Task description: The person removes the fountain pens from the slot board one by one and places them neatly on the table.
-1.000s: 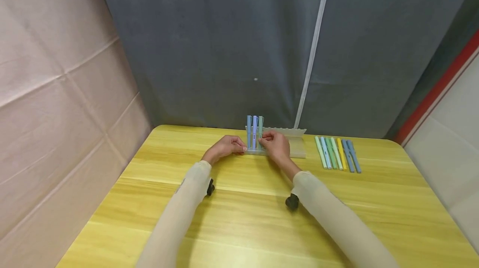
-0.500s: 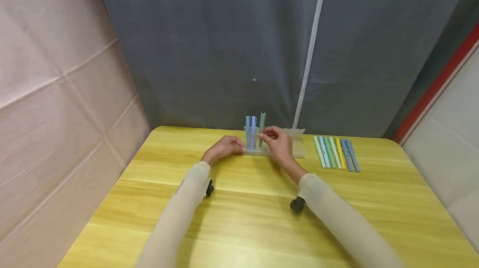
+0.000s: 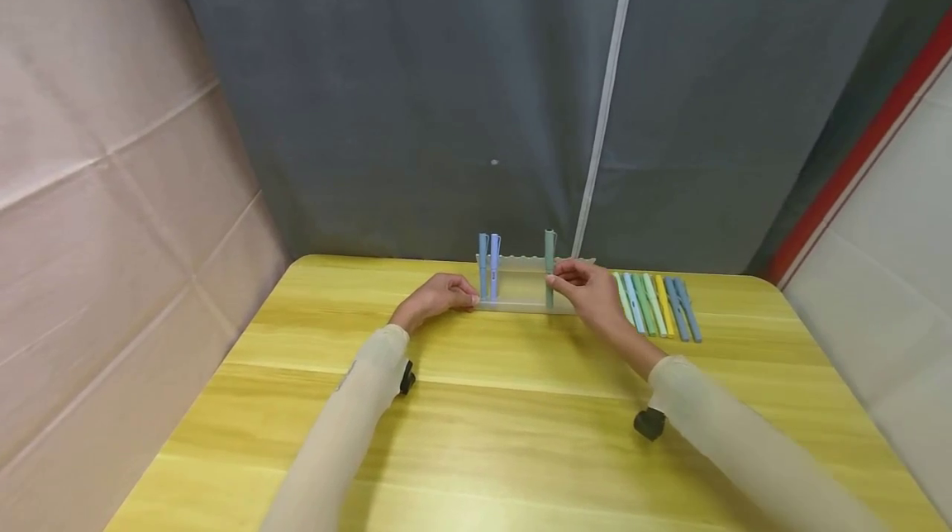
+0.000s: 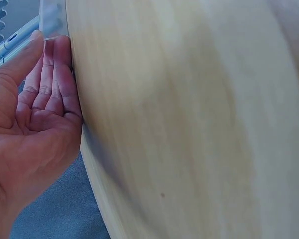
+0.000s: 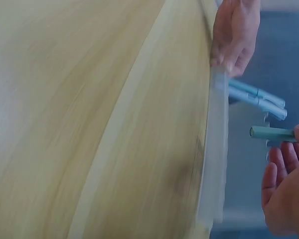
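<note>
A translucent pen rack (image 3: 521,286) with a scalloped back edge stands near the table's far side. Two capped pens, one blue (image 3: 483,266) and one lilac (image 3: 494,266), stand upright at its left end. My left hand (image 3: 437,297) holds the rack's left corner, thumb and fingertips right at its end in the left wrist view. Between thumb and fingers, my right hand (image 3: 591,294) pinches a grey-green capped pen (image 3: 549,255) upright over the rack's right part. In the right wrist view that pen's lower end (image 5: 259,132) is apart from the rack's front strip (image 5: 214,149).
Right of the rack, a row of several pens (image 3: 650,305) in light green, pale blue, green, yellow and slate blue lies on the wooden table (image 3: 476,416). A dark grey curtain (image 3: 416,102) hangs behind the table's far edge.
My right hand has lifted the grey-green pen from beside the lilac one and carried it right along the rack. The left hand stays at the rack's corner.
</note>
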Demonstrator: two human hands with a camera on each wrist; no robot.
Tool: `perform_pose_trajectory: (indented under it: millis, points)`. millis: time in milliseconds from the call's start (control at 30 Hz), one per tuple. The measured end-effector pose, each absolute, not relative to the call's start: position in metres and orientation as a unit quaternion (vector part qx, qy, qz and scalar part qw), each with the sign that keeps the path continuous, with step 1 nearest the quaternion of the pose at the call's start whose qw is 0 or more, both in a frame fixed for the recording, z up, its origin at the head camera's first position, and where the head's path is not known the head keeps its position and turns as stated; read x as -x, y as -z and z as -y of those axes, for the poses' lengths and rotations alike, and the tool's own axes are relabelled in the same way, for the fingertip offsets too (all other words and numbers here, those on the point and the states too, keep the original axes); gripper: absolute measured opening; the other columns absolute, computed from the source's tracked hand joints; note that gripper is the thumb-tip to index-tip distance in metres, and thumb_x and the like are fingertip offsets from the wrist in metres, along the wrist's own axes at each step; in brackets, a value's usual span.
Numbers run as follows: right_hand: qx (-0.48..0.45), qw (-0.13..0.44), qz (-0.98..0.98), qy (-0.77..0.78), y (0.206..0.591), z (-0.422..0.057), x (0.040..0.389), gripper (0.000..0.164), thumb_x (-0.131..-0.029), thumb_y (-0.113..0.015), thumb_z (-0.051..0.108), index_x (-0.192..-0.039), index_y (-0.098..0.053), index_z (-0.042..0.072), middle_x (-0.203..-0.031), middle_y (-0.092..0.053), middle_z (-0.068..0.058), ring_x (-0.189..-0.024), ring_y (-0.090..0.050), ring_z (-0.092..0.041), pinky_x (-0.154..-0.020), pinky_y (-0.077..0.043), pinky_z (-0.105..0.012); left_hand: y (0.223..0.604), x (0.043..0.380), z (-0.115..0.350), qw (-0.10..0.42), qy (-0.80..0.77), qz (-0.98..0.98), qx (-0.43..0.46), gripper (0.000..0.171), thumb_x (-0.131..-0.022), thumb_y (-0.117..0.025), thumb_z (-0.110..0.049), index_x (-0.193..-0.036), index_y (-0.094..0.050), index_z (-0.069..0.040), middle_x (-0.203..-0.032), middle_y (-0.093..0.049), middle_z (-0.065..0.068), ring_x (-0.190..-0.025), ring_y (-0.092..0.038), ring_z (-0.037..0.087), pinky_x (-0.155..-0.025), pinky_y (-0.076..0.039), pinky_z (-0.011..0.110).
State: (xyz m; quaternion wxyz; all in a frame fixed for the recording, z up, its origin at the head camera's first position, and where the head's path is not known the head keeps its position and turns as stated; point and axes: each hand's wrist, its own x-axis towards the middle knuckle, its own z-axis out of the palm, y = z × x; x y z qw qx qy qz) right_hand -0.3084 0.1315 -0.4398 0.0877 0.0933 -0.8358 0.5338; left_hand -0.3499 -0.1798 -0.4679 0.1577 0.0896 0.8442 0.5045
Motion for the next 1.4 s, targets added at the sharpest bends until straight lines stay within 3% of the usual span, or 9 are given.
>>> perform_pose_trajectory:
  millis: [233, 433, 700, 933, 1067, 1133, 1267, 1400]
  points:
    - [-0.098, 0.067, 0.885, -0.451, 0.441, -0.191, 0.303, 0.029, -0.101, -0.074, 0.034, -0.116, -0.075, 0.009, -0.111, -0.078, -0.013, -0.096, -0.071, -0.021, -0.075, -0.055, -0.024, 0.467, 0.354, 0.173, 0.165, -0.504, -0.843, -0.093, 0.015, -0.101, -0.074, -0.018, -0.11, -0.073, -0.006, -0.103, -0.078, 0.008, -0.095, -0.074, 0.017, -0.09, -0.059, 0.03]
    - [-0.093, -0.008, 0.896, -0.434, 0.437, -0.235, 0.3, 0.035, -0.104, -0.07, 0.034, -0.121, -0.071, 0.004, -0.11, -0.079, -0.016, -0.098, -0.074, -0.03, -0.075, -0.057, -0.032, 0.471, 0.355, 0.172, 0.168, -0.508, -0.839, -0.099, 0.016, -0.1, -0.074, -0.018, -0.109, -0.074, -0.006, -0.103, -0.078, 0.009, -0.093, -0.073, 0.015, -0.09, -0.06, 0.03]
    - [-0.065, -0.067, 0.906, -0.413, 0.433, -0.275, 0.296, 0.043, -0.104, -0.067, 0.041, -0.124, -0.07, 0.003, -0.114, -0.077, -0.015, -0.097, -0.073, -0.024, -0.077, -0.057, -0.038, 0.472, 0.359, 0.174, 0.168, -0.509, -0.839, -0.095, 0.015, -0.1, -0.075, -0.018, -0.109, -0.074, -0.005, -0.102, -0.078, 0.007, -0.091, -0.073, 0.013, -0.09, -0.06, 0.029]
    - [-0.08, -0.101, 0.909, -0.395, 0.44, -0.31, 0.304, 0.039, -0.108, -0.063, 0.034, -0.119, -0.067, -0.003, -0.115, -0.074, -0.018, -0.088, -0.067, -0.02, -0.071, -0.055, -0.036, 0.469, 0.36, 0.176, 0.165, -0.504, -0.843, -0.09, 0.014, -0.1, -0.074, -0.018, -0.108, -0.074, -0.006, -0.102, -0.078, 0.007, -0.091, -0.073, 0.013, -0.087, -0.059, 0.028]
    - [-0.072, -0.112, 0.918, -0.372, 0.443, -0.327, 0.309, 0.037, -0.107, -0.063, 0.031, -0.117, -0.068, -0.005, -0.119, -0.074, -0.023, -0.09, -0.07, -0.018, -0.073, -0.058, -0.034, 0.468, 0.36, 0.177, 0.166, -0.508, -0.841, -0.088, 0.014, -0.1, -0.074, -0.016, -0.108, -0.074, -0.005, -0.101, -0.078, 0.007, -0.091, -0.073, 0.013, -0.087, -0.06, 0.028]
    - [-0.063, -0.112, 0.924, -0.36, 0.446, -0.335, 0.31, 0.038, -0.106, -0.064, 0.032, -0.115, -0.069, -0.005, -0.113, -0.075, -0.02, -0.088, -0.069, -0.016, -0.071, -0.057, -0.033, 0.467, 0.359, 0.177, 0.166, -0.507, -0.841, -0.089, 0.014, -0.1, -0.074, -0.017, -0.108, -0.074, -0.005, -0.101, -0.078, 0.007, -0.091, -0.073, 0.013, -0.088, -0.06, 0.028]
    - [-0.043, -0.103, 0.937, -0.331, 0.447, -0.348, 0.31, 0.038, -0.106, -0.063, 0.034, -0.105, -0.07, -0.004, -0.082, -0.069, -0.001, -0.073, -0.061, -0.011, -0.064, -0.051, -0.03, 0.467, 0.359, 0.177, 0.167, -0.51, -0.839, -0.091, 0.015, -0.1, -0.074, -0.017, -0.108, -0.074, -0.005, -0.101, -0.078, 0.006, -0.092, -0.073, 0.013, -0.09, -0.06, 0.029]
    - [-0.026, -0.092, 0.94, -0.327, 0.449, -0.356, 0.311, 0.042, -0.105, -0.062, 0.032, -0.108, -0.073, -0.008, -0.074, -0.067, 0.005, -0.068, -0.059, -0.011, -0.062, -0.05, -0.029, 0.468, 0.36, 0.178, 0.167, -0.512, -0.838, -0.092, 0.015, -0.1, -0.074, -0.017, -0.108, -0.074, -0.005, -0.101, -0.078, 0.006, -0.092, -0.073, 0.012, -0.09, -0.06, 0.029]
